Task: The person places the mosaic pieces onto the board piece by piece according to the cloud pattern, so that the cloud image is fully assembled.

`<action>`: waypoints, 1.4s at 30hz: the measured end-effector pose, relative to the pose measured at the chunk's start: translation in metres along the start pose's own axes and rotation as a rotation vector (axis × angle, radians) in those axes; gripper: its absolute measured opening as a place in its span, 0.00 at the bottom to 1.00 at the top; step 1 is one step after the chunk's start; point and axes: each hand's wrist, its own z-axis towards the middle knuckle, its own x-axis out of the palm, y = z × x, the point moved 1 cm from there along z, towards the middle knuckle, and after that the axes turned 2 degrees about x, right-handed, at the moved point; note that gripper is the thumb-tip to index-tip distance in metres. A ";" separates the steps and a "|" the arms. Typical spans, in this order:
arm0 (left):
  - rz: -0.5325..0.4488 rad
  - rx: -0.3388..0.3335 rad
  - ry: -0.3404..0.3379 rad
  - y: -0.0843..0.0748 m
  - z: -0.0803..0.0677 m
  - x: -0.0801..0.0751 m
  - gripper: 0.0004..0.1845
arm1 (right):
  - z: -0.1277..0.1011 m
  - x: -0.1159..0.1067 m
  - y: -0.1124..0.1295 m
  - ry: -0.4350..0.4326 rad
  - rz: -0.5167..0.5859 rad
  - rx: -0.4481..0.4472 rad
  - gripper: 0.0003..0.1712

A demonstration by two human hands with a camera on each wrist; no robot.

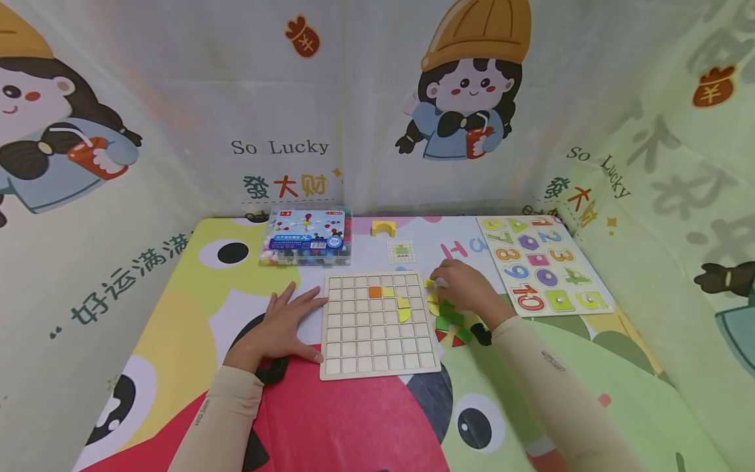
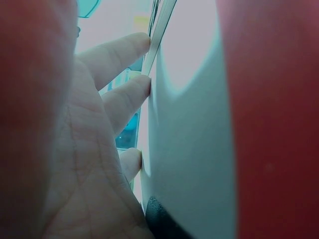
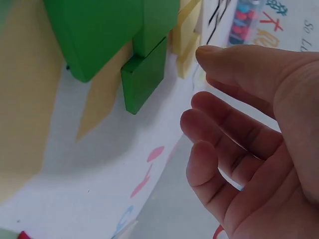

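Board [image 1: 380, 334]: mid-bench [image 1: 354, 419]. Blocks [image 1: 451, 316]: beside it, probably for easy reach. Left hand [image 1: 279, 333]: spread, touching board's edge, presumably steadying. Right hand [image 1: 464, 286]: over blocks; whether pinching one, cannot tell.

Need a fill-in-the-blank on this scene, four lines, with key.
The left hand touches the grid board along its ____ edge.
The only non-yellow piece on the grid board is ____.
The number puzzle lies to the ____ of the grid board.
The loose pieces are yellow, green and ____.
Missing words: left; orange; right; red.
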 end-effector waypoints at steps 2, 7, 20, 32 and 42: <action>-0.003 0.002 -0.002 -0.001 0.000 0.000 0.63 | 0.006 0.000 0.000 0.011 -0.009 -0.006 0.15; -0.008 0.009 -0.006 -0.001 -0.001 -0.001 0.63 | 0.019 0.004 -0.002 0.027 -0.011 -0.050 0.13; 0.000 0.016 -0.012 -0.002 0.000 -0.002 0.63 | 0.023 0.008 -0.003 0.026 0.003 -0.063 0.11; -0.007 0.013 -0.009 0.000 0.000 0.000 0.63 | 0.023 0.006 -0.001 0.050 -0.024 -0.035 0.11; -0.007 0.001 -0.001 0.000 0.001 0.001 0.64 | 0.024 -0.005 0.020 0.030 -0.006 -0.073 0.14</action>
